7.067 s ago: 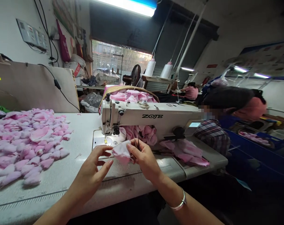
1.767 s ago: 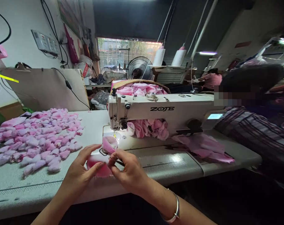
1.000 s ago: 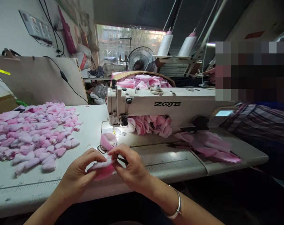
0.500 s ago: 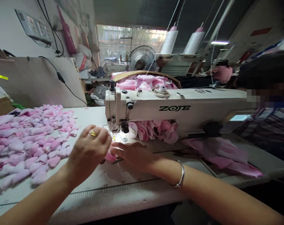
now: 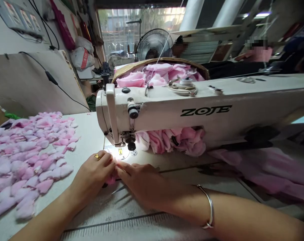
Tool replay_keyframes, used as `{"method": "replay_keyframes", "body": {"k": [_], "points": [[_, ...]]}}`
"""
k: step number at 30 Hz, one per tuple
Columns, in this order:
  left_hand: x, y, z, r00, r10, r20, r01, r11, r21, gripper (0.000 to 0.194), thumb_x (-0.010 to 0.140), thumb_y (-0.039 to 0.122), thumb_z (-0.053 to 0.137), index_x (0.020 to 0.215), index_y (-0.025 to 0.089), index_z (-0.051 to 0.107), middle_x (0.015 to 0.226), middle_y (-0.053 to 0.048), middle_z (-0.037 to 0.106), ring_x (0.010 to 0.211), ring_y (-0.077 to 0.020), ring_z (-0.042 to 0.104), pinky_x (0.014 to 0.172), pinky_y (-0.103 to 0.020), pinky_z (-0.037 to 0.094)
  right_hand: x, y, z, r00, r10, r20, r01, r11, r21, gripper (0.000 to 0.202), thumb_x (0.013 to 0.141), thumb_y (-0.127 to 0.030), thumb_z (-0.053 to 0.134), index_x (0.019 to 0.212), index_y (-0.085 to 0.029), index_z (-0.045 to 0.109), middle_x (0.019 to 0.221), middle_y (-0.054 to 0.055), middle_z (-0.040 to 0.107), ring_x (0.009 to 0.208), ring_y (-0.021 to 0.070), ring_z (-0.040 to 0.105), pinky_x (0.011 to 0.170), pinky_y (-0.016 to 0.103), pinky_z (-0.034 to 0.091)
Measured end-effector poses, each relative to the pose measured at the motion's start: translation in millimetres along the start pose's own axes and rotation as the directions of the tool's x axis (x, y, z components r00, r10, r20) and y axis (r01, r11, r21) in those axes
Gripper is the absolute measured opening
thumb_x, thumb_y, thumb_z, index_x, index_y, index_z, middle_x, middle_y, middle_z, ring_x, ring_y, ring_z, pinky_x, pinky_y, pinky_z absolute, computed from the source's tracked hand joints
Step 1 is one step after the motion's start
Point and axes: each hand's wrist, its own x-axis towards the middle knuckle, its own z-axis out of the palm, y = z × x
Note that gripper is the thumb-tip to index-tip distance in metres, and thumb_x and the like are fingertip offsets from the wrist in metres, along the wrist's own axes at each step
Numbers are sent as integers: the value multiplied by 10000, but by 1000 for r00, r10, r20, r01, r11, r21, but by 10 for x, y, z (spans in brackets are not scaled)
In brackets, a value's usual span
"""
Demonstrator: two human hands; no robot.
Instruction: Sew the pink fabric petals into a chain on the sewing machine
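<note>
Just in front of the needle area of a white sewing machine (image 5: 154, 113), my two hands meet over a small pink fabric piece (image 5: 111, 179). My left hand (image 5: 94, 170), with a gold ring, has its fingers curled closed on the piece. From the right, my right hand (image 5: 144, 184) pinches at the same piece, thumb and fingertips pressed together. Much of the fabric is hidden by the fingers. A lit needle plate (image 5: 123, 154) lies right beyond the fingertips. Ruffled pink fabric (image 5: 169, 140) is bunched under the machine arm.
Many small pink stuffed pieces (image 5: 28, 160) cover the table's left side. Behind the machine stands a container of pink fabric (image 5: 162, 72). More pink cloth (image 5: 262, 170) lies at the right. A fan (image 5: 154, 45) stands at the back; a person (image 5: 259, 52) sits farther off.
The view has moved closer to the machine. My left hand has come down beside the right one, and both now sit together at the pink piece before the needle plate.
</note>
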Motion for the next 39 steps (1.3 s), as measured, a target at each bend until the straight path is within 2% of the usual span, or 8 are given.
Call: {"method": "replay_keyframes", "body": {"k": [3,7,14,22,30,35,37,39], "points": [[4,54,-39,996,64,-60,-58,994,88,178,886,99,497,1018,86,616,943,-108,565,915,-268,489,761,-401,483,-24,-21,68,1000,5,-6,-5,999,-53,552,856,-143,422,1398,-98,326,1419,190,450,725,196,637,418,329,442],[11,87,-80,994,47,-97,-40,997,72,225,941,159,416,1045,102,608,935,-98,568,895,-260,484,773,-417,459,-16,-47,26,1000,-30,-5,30,999,-25,437,840,-129,428,1274,-88,452,1329,176,535,748,211,630,413,332,435],[12,47,-11,992,-126,10,126,983,-130,149,946,172,460,1027,201,581,912,-38,587,885,-228,489,785,-398,417,6,-60,-121,995,75,73,-79,995,55,329,763,-74,511,1083,-155,506,951,81,620,589,167,570,397,308,378],[47,88,-17,986,-164,-21,155,964,-217,146,939,167,471,978,199,607,893,-37,600,856,-215,492,764,-375,413,-60,-7,-20,1000,-22,11,21,997,72,304,777,-109,534,1075,-146,488,949,80,574,647,163,511,459,291,373],[88,144,-29,984,-171,48,177,954,-241,208,952,184,433,985,199,638,898,-44,605,867,-219,506,776,-402,417,-72,-11,8,1000,-25,14,25,998,52,216,780,-117,544,991,-158,539,930,72,569,710,192,519,418,327,306],[70,148,-20,990,-133,56,141,972,-186,187,945,208,449,1001,187,625,1014,-60,609,922,-232,524,809,-427,442,-41,217,-178,989,124,82,-139,968,207,167,921,-301,511,1045,-195,551,930,33,596,648,148,544,449,295,311],[54,146,-15,993,-107,57,115,979,-167,201,936,198,461,1066,184,614,1079,-62,616,975,-242,532,849,-439,447,-17,304,-191,971,229,69,-237,956,174,257,914,-413,526,1033,-190,569,944,47,608,645,160,552,473,304,326],[36,146,-9,995,-85,60,94,982,-163,226,924,187,480,1116,180,599,1103,-62,628,1016,-249,535,889,-446,443,8,355,-157,962,270,34,-272,956,109,177,904,-354,549,964,-194,595,912,45,616,660,177,556,489,316,330]]}}
